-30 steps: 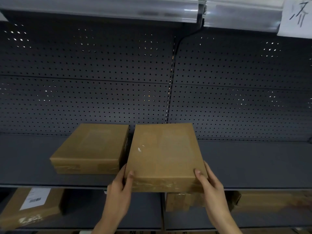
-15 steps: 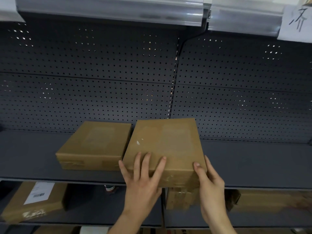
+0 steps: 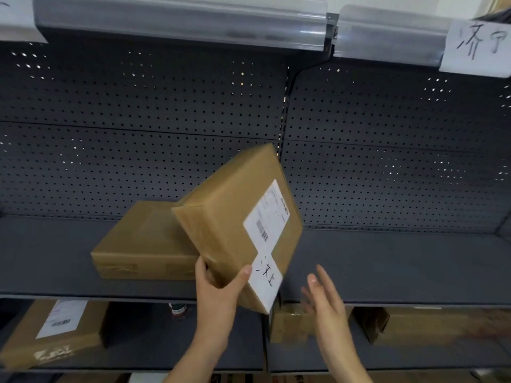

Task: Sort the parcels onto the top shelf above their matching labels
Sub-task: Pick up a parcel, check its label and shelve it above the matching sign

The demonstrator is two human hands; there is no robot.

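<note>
My left hand [image 3: 218, 291] grips the near lower corner of a brown cardboard parcel [image 3: 229, 217], which is lifted and tilted up above the grey middle shelf [image 3: 387, 266]. Its underside faces me, showing a white shipping label and a handwritten white slip [image 3: 266, 277]. My right hand [image 3: 322, 297] hovers open just right of the parcel, not touching it. A second brown parcel [image 3: 143, 244] lies flat on the shelf to the left, partly behind the lifted one. A handwritten paper label [image 3: 478, 48] hangs from the top shelf's rail [image 3: 179, 23] at the upper right.
Another paper label's corner [image 3: 19, 20] shows at the upper left. On the lower shelf sit a labelled parcel [image 3: 52, 333] at left, a small box [image 3: 290, 324] under my hands and a box [image 3: 431, 324] at right. A perforated grey back panel [image 3: 138, 120] closes the bay.
The parcel lay flat on the shelf with both hands on its near end. Now my left hand has lifted and flipped it, label side toward me, and my right hand has let go.
</note>
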